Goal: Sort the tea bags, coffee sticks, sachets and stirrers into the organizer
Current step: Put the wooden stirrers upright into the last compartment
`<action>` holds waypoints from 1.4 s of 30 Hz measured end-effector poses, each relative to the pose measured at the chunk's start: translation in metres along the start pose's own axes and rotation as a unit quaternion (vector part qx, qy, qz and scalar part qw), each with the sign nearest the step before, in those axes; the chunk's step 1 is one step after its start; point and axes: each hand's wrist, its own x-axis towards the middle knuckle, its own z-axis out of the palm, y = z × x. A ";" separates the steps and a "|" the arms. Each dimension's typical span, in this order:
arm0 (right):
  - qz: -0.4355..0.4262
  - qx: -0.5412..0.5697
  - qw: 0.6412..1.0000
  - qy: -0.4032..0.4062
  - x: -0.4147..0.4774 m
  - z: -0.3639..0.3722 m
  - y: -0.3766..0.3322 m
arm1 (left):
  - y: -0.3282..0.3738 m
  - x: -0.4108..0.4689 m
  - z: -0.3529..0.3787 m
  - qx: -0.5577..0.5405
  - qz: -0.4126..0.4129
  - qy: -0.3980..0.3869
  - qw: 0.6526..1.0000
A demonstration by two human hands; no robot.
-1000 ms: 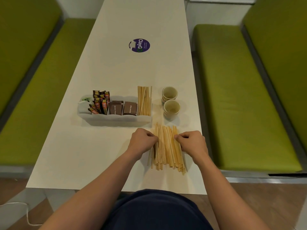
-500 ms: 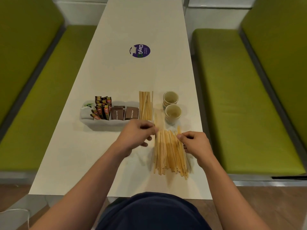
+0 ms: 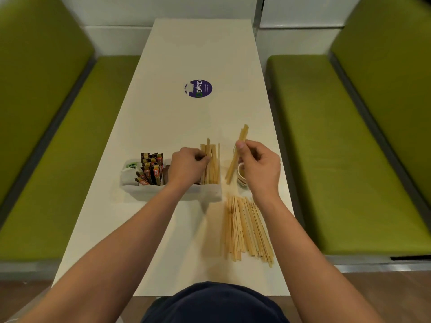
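A white organizer [image 3: 149, 191] stands on the table, with a tea bag [image 3: 131, 165] at its left end, coffee sticks [image 3: 152, 169] beside that, and wooden stirrers [image 3: 212, 164] in its right compartment. My left hand [image 3: 187, 166] is over the organizer, fingers pinched on the stirrers in that compartment; it hides the brown sachets. My right hand [image 3: 258, 166] holds a few stirrers [image 3: 238, 152] tilted in the air, right of the organizer. A loose pile of stirrers [image 3: 245, 229] lies on the table nearer me.
Two paper cups [image 3: 242, 180] stand right of the organizer, mostly hidden behind my right hand. A round purple sticker [image 3: 198, 88] marks the table's middle. Green benches [image 3: 326, 148] flank the white table [image 3: 186, 117] on both sides.
My left hand moved from the loose pile up to the organizer's stirrer compartment. My right hand lifted a few stirrers off the pile and raised them beside the cups.
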 end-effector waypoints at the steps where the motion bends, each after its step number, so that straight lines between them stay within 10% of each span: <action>1: -0.007 -0.005 1.000 0.008 0.007 0.010 0.001 | -0.003 0.000 0.004 0.020 -0.003 -0.006 1.000; 20: 0.010 -0.384 0.918 -0.097 0.030 0.069 0.031 | -0.019 0.003 0.014 0.054 0.029 0.018 0.998; 42: -0.009 -0.360 0.927 -0.103 0.020 0.059 0.032 | -0.023 0.015 0.009 0.101 0.030 -0.033 0.994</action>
